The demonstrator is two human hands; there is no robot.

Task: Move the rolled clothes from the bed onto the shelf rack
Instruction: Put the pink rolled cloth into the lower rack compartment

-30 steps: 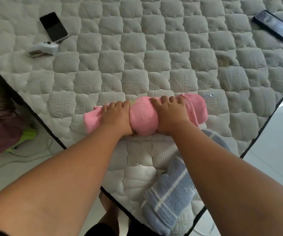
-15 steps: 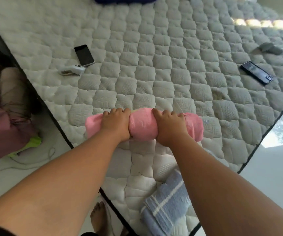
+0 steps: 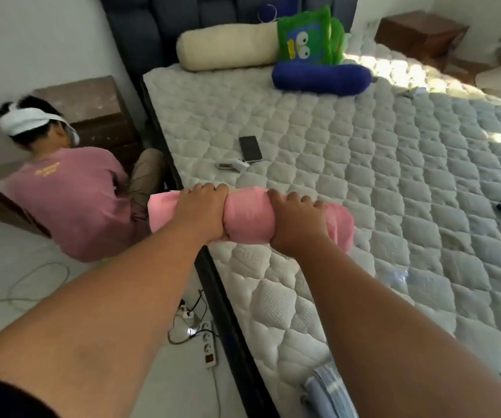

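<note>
Both my left hand [image 3: 202, 211] and right hand [image 3: 296, 223] are clamped over the pink rolled cloth [image 3: 247, 218], held between them above the bed [image 3: 364, 182] edge. It's the carry; next I must find the rack, not in view

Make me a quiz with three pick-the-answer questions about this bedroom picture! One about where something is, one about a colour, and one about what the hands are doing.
1. Where does the black phone lie?
A. on the mattress
B. on the floor
C. on a pillow

2. What colour is the rolled cloth?
A. blue
B. pink
C. green

3. What are the left hand and right hand doing?
A. resting open on the bed
B. one holds the phone
C. both grip the rolled cloth

Answers:
1. A, it sits flat on the quilted mattress.
2. B, the whole roll is pink.
3. C, fingers of both hands wrap over the roll.
</note>
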